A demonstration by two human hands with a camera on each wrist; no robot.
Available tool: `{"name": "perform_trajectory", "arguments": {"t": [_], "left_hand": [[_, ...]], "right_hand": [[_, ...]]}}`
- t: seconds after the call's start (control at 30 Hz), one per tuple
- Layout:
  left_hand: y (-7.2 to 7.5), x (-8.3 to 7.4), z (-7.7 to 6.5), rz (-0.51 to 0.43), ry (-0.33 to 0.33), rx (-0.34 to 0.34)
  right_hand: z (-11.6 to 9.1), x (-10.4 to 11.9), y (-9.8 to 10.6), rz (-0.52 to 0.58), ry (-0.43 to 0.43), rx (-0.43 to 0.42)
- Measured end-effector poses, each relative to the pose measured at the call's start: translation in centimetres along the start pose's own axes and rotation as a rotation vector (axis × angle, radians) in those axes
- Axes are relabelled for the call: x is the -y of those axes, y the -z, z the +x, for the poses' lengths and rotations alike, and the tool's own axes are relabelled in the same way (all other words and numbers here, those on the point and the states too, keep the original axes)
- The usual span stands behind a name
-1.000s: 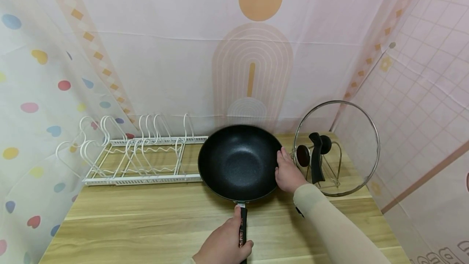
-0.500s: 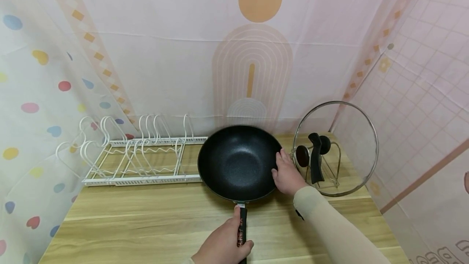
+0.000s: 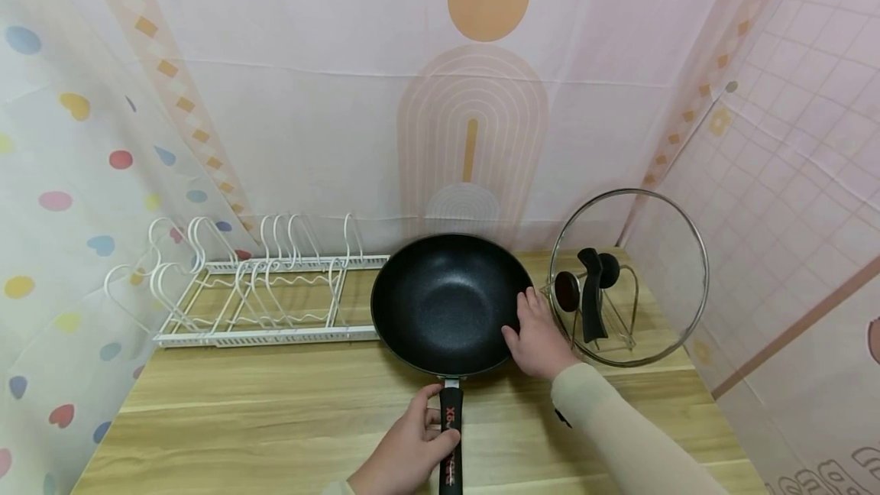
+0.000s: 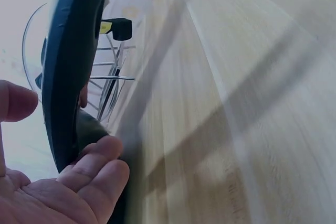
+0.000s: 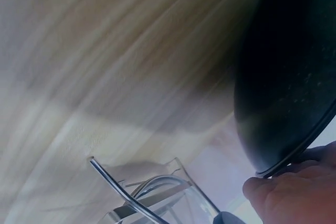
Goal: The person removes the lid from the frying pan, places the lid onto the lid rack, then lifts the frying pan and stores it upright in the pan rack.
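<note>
My left hand [image 3: 407, 441] is at the slim black handle with red lettering [image 3: 451, 407] that points from the wok towards me. My thumb lies over the handle's upper side while the other fingers reach beneath it. From the left wrist view those fingers look fairly straight and relaxed, with the thumb a little apart from them, so I have the handle between them without clamping it.

The wide, deep, round black non-stick wok [image 3: 450, 308] is in the middle of the light wood-grain table [image 3: 275, 403], hollow side facing up and towards me. My right hand [image 3: 541, 342] rests on its right-hand rim: the fingers are nearly straight and close together along the edge, and the thumb is spread away over the inner wall. The right wrist view is dim under the wok, so I cannot tell whether its base touches the wood. A pale cream sleeve [image 3: 629, 426] covers my right forearm.

Just beyond that hand, a large round clear-glass lid with a metal rim [image 3: 663, 273] stands upright in a small shiny metal-wire stand [image 5: 118, 186]. On the wok's other side, a long white wire dish rack [image 3: 296, 336] reaches to its edge. Behind, a pinkish-white wall hanging printed with an arch [image 3: 474, 143] rises from the table's back.
</note>
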State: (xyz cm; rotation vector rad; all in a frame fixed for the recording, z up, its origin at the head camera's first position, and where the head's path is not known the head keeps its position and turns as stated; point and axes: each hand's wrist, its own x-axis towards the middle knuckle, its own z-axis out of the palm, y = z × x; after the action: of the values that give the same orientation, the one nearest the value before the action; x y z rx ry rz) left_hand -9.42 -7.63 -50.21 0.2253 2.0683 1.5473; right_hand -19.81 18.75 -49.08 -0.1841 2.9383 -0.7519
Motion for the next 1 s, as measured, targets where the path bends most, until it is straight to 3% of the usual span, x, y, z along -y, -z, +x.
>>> {"name": "perform_trajectory", "arguments": {"t": [0.2, 0.37, 0.5, 0.7, 1.0], "left_hand": [[0.0, 0.1, 0.2, -0.077, 0.03, -0.011], [0.1, 0.5, 0.3, -0.22, 0.046, 0.055], [0.1, 0.6, 0.4, -0.277, 0.062, 0.094], [0.3, 0.8, 0.9, -0.249, 0.062, 0.073], [0.7, 0.6, 2.0, -0.4, 0.09, 0.058]], "right_hand": [[-1.3, 0.7, -0.1, -0.001, -0.013, -0.011], [-2.6, 1.5, -0.5, 0.068, -0.079, -0.024], [-3.6, 2.1, -1.0, 0.164, -0.146, -0.017], [-5.0, 2.9, -1.6, 0.246, -0.198, 0.003], [-6.7, 4.2, -1.7, 0.347, -0.264, 0.047]]}}
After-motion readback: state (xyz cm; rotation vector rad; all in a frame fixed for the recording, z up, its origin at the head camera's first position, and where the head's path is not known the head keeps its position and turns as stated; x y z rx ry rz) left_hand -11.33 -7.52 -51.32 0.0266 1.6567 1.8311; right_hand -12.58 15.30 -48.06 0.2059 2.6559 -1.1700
